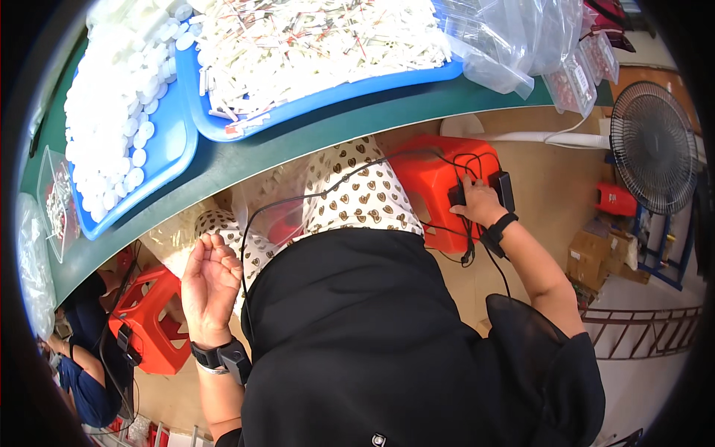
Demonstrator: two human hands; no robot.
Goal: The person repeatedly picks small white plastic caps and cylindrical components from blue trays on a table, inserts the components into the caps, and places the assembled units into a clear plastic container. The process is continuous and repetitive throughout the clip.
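Observation:
My left hand [211, 281] is raised palm up beside my lap, its fingers loosely curled, with nothing visible in the palm. A black strap with a small box is on that wrist. My right hand [482, 203] reaches down to a red plastic stool [424, 160] on my right. Its fingers are on a small black box [456, 195] with cables attached. Close by, a second black box [503, 190] lies at the stool's edge. A black cable [328, 191] runs from there across my patterned trousers. The underside of the gripped box is hidden.
On the green table [246, 160] stand a blue tray [402, 80] of thin white strips and a blue tray [175, 134] of round white pieces. Clear plastic bags [495, 52] lie at the right. A fan [654, 147] stands right; another red stool [153, 328] and a person [89, 380] are left.

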